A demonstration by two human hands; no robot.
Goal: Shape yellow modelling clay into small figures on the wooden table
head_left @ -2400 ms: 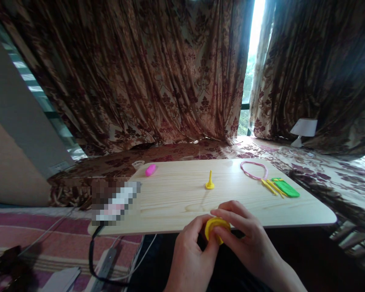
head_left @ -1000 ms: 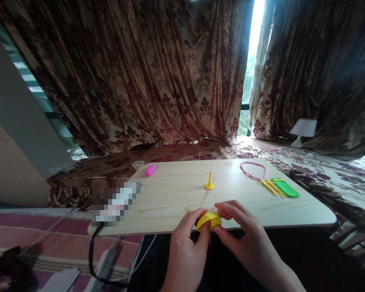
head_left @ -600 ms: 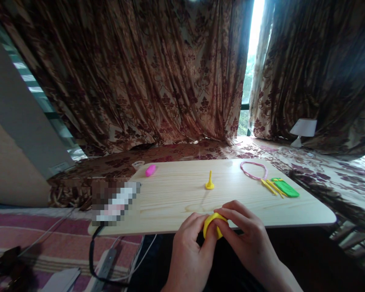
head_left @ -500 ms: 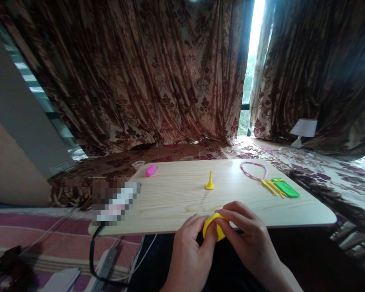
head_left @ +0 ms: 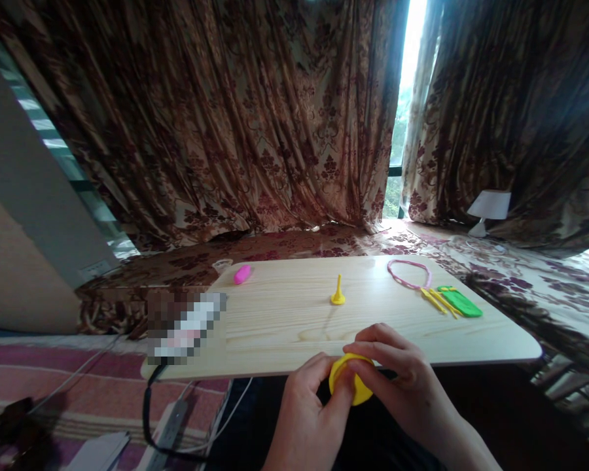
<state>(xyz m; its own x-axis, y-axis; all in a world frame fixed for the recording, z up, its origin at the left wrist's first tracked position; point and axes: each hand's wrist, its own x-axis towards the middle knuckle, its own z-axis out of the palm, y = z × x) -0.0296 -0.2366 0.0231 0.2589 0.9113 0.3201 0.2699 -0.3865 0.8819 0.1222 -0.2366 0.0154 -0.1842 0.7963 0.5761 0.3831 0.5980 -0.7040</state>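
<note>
Both my hands pinch a flat round disc of yellow clay (head_left: 349, 379) just in front of the near edge of a light wooden table (head_left: 285, 327). My left hand (head_left: 309, 409) grips its left side with thumb and fingers. My right hand (head_left: 402, 386) curls over its top and right side. On the table stand a small yellow cone-shaped clay piece (head_left: 338, 292), a pink clay lump (head_left: 242, 274), a pink cord loop (head_left: 408, 273), thin yellow clay sticks (head_left: 438, 301) and a green clay slab (head_left: 462, 303).
Patterned brown curtains hang behind the table, with a bright window gap at the upper right. A white lamp (head_left: 489, 210) sits on the floral cloth at the far right. A black cable and power strip (head_left: 169, 425) lie on the striped bedding at the lower left.
My hands have kept turning and pressing the yellow clay. It tilted up near the table edge, then came back lower and toward me, showing as a flat disc again.
</note>
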